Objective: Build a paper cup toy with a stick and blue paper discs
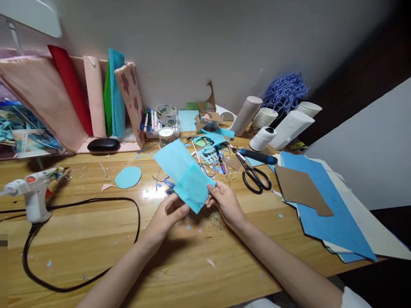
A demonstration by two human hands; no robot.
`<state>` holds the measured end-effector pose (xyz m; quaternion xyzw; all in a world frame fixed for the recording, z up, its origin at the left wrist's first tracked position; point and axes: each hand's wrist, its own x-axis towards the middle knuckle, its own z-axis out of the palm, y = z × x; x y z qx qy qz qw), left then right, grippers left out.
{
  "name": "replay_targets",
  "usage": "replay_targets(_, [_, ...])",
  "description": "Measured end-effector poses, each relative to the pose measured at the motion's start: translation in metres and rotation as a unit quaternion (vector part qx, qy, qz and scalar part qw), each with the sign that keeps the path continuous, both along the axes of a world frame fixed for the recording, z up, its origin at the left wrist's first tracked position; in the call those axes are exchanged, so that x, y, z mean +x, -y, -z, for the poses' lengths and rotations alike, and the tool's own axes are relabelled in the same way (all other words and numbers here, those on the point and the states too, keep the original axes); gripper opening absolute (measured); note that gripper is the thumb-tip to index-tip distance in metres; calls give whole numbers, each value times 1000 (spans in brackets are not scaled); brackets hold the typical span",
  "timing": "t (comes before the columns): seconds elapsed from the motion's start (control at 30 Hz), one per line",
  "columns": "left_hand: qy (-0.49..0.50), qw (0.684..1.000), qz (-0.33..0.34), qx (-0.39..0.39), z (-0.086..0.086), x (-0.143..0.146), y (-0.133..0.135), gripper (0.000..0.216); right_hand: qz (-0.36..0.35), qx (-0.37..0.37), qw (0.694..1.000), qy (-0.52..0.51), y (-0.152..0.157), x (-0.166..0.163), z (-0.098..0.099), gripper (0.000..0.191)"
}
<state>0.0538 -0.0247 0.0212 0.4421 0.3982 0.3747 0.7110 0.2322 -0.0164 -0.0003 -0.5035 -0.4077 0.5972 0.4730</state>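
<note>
A light blue sheet (183, 173), paper or felt, is held up at a tilt above the middle of the table. Its lower half is a brighter turquoise, slightly wrinkled layer. My right hand (226, 203) pinches its lower right corner between thumb and fingers. At the lower left edge, my left hand (168, 218) holds the sheet with fingers partly hidden behind it and the thumb near the edge. Left of it, a light blue oval cutout (128, 177) lies flat. Black-handled scissors (255, 177) rest right of my right hand, touching a dark blue cutter (258, 156).
A white glue gun (37, 192) stands at left, its black cord (139, 214) looping over the wooden table. Blue sheets (330, 205) and brown cardboard (302, 188) are stacked at right. Behind are scraps (210, 149), tape (166, 114), markers (150, 122), thread (263, 137) and paper cups (265, 117).
</note>
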Motion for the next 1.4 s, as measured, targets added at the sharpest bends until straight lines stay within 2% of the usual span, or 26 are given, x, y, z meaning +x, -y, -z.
replay_targets(0.1, [-74, 993, -75, -60, 5, 2, 0, 45, -84, -3, 996, 32, 2, -2, -5, 31])
replay_targets(0.17, [-81, 986, -110, -95, 6, 1, -2, 47, -107, 4, 993, 54, -4, 9, -9, 33])
replay_targets(0.2, [-81, 984, -120, -100, 6, 0, -4, 48, -89, 17, 993, 80, -9, 20, -10, 33])
replay_targets(0.27, [-95, 982, -134, -95, 5, -2, -6, 48, -3, 46, 985, 164, -21, 48, -12, 30])
replay_targets(0.3, [-107, 980, -141, -91, 5, -3, -7, 47, 72, 74, 937, 334, -27, 64, -12, 26])
replay_targets(0.33, [-119, 978, -149, -86, 5, -4, -8, 47, 119, 62, 851, 508, -31, 81, -11, 24])
replay_targets(0.37, [-127, 976, -156, -82, 6, -5, -8, 46, 152, 41, 813, 560, -35, 96, -10, 26])
replay_targets(0.43, [-127, 976, -158, -80, 7, -6, -9, 45, 166, 10, 777, 607, -38, 120, -5, 28])
replay_targets(0.57, [-113, 979, -157, -70, 11, -8, -10, 42, 135, -28, 762, 633, -37, 134, 3, 23])
replay_targets(0.63, [-106, 978, -165, -71, 10, -8, -10, 41, 128, -33, 760, 637, -37, 128, 3, 27])
replay_targets(0.7, [-96, 977, -173, -77, 9, -8, -10, 40, 157, -19, 762, 628, -36, 118, -1, 31])
replay_targets(0.73, [-91, 977, -177, -77, 8, -9, -10, 40, 181, -3, 772, 609, -36, 111, -4, 31])
replay_targets(0.77, [-87, 976, -183, -72, 7, -9, -10, 40, 196, 13, 797, 571, -34, 103, -7, 31])
replay_targets(0.83, [-89, 974, -199, -54, 7, -10, -10, 39, 167, 28, 889, 427, -29, 84, -11, 32])
replay_targets(0.87, [-91, 973, -209, -43, 7, -10, -11, 38, 104, 13, 941, 323, -25, 74, -11, 37])
replay_targets(0.9, [-90, 971, -219, -32, 7, -11, -11, 37, 29, -13, 976, 217, -20, 63, -10, 42])
replay_targets(0.93, [-87, 969, -229, -25, 7, -11, -11, 37, -52, -38, 991, 115, -14, 53, -9, 47])
replay_targets(1.0, [-66, 967, -245, -22, 5, -10, -11, 37, -178, -50, 982, -30, 1, 34, -4, 57])
replay_targets(1.1, [-23, 960, -275, -34, 2, -8, -11, 40, -270, -53, 955, -112, 21, 14, 1, 64])
replay_targets(1.27, [-3, 950, -308, -44, -1, -4, -8, 41, -334, -26, 937, -99, 40, 2, -1, 75])
replay_targets(1.4, [-68, 959, -275, -23, 1, -4, -4, 35, -306, -24, 947, -96, 43, -3, 1, 71])
